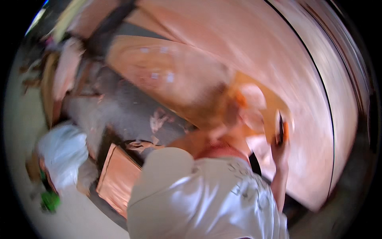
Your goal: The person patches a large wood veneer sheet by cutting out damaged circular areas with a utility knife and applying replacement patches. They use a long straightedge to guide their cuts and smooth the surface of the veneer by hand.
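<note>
Motion blurs much of the view. On the right, my right hand (281,149) is closed around a slim orange-and-black tool (283,131); its exact kind is too smeared to make out. My left forearm reaches across my front, and my left hand (234,115) is a blur over a long tan template-like board (276,93). Its fingers cannot be made out. Beside it shows an orange patch (240,98), and I cannot tell whether the hand holds it. Pale rounded areas mark the board's right end. Beneath the board spreads a large pinkish leather-like sheet (306,163).
Pinkish scraps (159,119) lie on the grey surface left of the board. A flat stack of pink material (118,175) is at lower left, with a white bag-like bundle (65,153) and a green item (50,201) beyond it. A dark line (324,95) curves along the right.
</note>
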A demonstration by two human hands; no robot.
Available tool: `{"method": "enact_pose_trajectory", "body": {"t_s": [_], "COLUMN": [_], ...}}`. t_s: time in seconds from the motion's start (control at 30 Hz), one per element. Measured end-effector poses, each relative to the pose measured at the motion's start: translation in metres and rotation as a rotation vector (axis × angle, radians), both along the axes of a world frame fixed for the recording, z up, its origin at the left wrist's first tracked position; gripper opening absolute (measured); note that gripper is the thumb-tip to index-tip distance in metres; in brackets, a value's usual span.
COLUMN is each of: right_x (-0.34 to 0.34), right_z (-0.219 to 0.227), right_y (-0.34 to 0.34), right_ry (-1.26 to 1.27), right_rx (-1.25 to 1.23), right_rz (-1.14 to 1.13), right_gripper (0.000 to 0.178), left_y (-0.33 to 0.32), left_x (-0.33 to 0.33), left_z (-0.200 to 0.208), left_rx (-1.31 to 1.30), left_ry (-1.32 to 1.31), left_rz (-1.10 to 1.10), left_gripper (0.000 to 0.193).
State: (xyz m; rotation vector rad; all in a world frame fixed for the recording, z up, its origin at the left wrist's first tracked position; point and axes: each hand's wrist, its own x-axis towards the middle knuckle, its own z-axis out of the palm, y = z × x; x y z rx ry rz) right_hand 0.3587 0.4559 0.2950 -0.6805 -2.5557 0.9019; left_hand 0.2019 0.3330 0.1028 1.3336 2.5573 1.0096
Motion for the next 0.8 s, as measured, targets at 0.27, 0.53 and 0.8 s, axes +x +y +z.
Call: {"method": "enact_pose_trajectory", "body": {"t_s": [0.27, 0.53, 0.8], "right_x": [0.038, 0.087, 0.238], "right_z": [-0.032, 0.001, -0.108], "right_y": [0.188, 0.214, -0.015], "right_ry": [0.351, 0.071, -0.435], "right_rx": [0.232, 0.459, -0.639], "right_rz": [-0.392, -0.75, -0.168], "right_gripper": [0.063, 0.031, 0.02], "left_y": [-0.016, -0.01, 0.026], "left_x": [-0.013, 0.031, 0.073], "left_z": [0.067, 0.032, 0.009], "left_rx": [0.309, 0.01, -0.105], "left_ry": [0.115, 0.01, 0.097], "left_rz": [-0.069, -0.506, -0.77], "left_gripper": [0.07, 0.066, 0.066]}}
